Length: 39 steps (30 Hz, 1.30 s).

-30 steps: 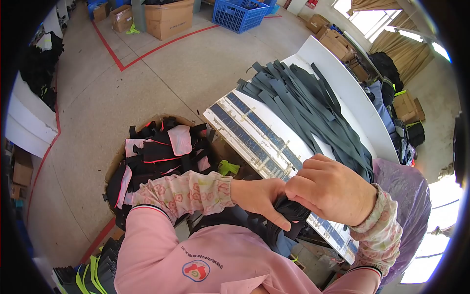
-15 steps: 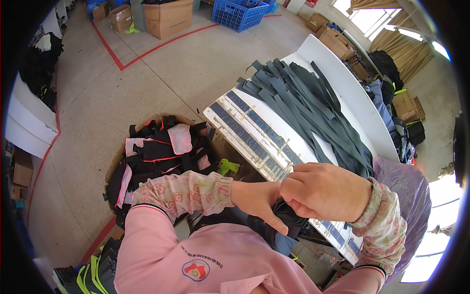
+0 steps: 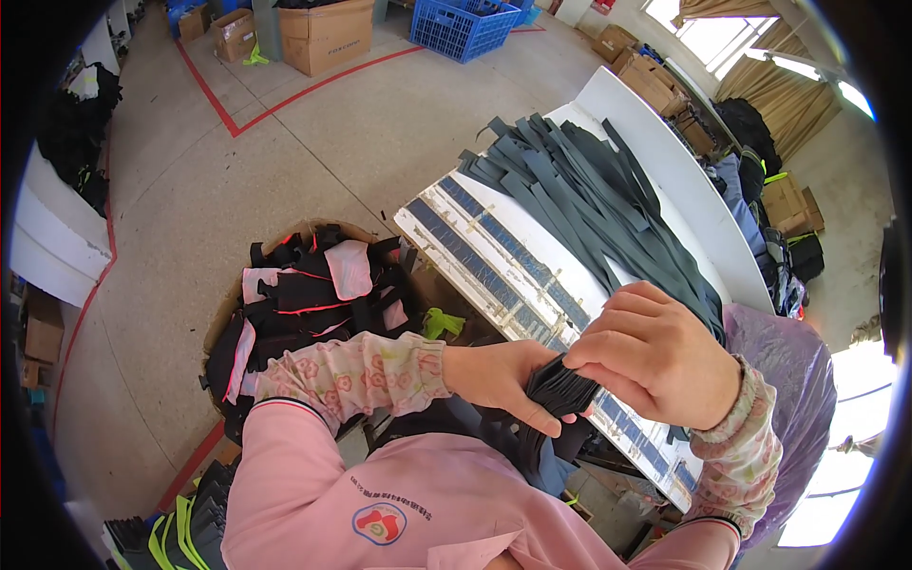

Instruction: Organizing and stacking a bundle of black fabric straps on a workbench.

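Observation:
A bundle of black flat strips (image 3: 559,388), layered with their ends together, is clasped in my left hand (image 3: 499,375), the thumb lying across the near side. At the bundle's upper right end, the bent fingers of my right hand (image 3: 660,359) are pinched on the edge of the strips. How many strips it grips is hidden. Beyond both hands, a heap of long grey-green webbing strips (image 3: 608,204) lies over the white table (image 3: 532,228), whose front edge carries worn dark blue bands.
Left of the table stands an open carton (image 3: 220,313) filled with black and pink pieces. A purple plastic cover (image 3: 793,399) hangs at the right end. Farther off are a blue crate (image 3: 465,33) and a brown box (image 3: 326,38). Black items with yellow-green straps (image 3: 176,532) lie lower left.
My right hand has moved right and turned, coming off the top of my left hand. The black bundle between the hands now shows its layered edges.

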### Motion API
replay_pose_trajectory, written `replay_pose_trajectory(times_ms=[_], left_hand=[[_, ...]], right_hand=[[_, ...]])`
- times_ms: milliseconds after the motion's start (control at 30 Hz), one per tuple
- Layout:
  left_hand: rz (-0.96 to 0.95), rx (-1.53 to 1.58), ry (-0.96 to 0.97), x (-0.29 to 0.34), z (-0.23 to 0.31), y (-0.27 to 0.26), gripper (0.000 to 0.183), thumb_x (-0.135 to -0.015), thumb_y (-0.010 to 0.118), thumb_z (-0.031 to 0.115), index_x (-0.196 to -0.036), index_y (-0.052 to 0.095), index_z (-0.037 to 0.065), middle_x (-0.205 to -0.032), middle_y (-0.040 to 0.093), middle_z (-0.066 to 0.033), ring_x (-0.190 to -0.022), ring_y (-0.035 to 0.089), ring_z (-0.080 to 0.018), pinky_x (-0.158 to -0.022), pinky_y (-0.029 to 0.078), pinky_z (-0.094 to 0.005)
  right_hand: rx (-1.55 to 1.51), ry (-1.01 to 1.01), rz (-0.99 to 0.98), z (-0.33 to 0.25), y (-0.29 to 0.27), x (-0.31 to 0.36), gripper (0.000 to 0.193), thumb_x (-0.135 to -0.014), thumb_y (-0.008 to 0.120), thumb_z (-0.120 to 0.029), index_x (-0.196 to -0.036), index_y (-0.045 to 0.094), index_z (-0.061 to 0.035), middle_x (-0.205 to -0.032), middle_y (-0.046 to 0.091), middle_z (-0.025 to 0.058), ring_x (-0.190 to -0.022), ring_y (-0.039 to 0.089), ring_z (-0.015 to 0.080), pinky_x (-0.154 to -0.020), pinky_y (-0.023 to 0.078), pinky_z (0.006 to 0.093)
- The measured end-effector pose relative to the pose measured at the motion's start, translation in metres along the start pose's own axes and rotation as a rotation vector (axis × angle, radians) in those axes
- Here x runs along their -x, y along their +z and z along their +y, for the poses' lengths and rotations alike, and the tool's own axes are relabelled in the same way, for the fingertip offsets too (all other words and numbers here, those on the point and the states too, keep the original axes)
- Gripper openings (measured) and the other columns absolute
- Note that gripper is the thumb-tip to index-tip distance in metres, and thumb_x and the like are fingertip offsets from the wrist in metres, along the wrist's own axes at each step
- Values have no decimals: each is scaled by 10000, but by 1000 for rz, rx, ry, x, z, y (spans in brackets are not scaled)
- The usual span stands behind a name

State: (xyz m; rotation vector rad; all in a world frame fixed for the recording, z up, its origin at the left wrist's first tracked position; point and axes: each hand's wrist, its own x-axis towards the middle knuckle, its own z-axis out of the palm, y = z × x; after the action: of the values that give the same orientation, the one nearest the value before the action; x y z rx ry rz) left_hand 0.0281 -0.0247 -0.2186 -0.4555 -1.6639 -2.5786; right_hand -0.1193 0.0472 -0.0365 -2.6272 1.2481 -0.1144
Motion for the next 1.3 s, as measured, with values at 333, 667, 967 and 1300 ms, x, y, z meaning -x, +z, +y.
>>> replay_pose_trajectory(times_ms=[333,667,967,1300], left_hand=[[47,40,2,1,-4,-3,446,-841,806,95,-1232,608,18,-1122,682,-38,-1035,625,-96,-932,508,-262],[34,44,19,-3,-2,2,419,-851,793,70,-1220,601,15,-1117,683,-51,-1043,639,-112,-926,541,-276],[50,8,-21,-4,-1,6,374,-831,820,91,-1148,633,23,-1048,699,-17,-967,625,-71,-841,524,-239],[-6,-57,-10,-7,0,7,395,-814,845,157,-1120,642,12,-988,691,9,-900,603,-53,-795,506,-231]], right_hand=[[71,62,55,-13,8,27,341,-751,760,-109,-1081,693,-54,-1092,666,57,-964,632,247,-821,500,368],[-85,107,39,-13,12,34,356,-803,722,-67,-1155,672,-57,-1035,628,95,-888,612,287,-785,500,390],[-79,74,52,-12,11,33,272,-788,733,-81,-1048,664,-40,-965,621,82,-840,606,269,-750,492,382],[-140,84,-45,-8,12,17,110,-862,658,-76,-891,562,-31,-792,586,116,-770,605,332,-723,488,408]])
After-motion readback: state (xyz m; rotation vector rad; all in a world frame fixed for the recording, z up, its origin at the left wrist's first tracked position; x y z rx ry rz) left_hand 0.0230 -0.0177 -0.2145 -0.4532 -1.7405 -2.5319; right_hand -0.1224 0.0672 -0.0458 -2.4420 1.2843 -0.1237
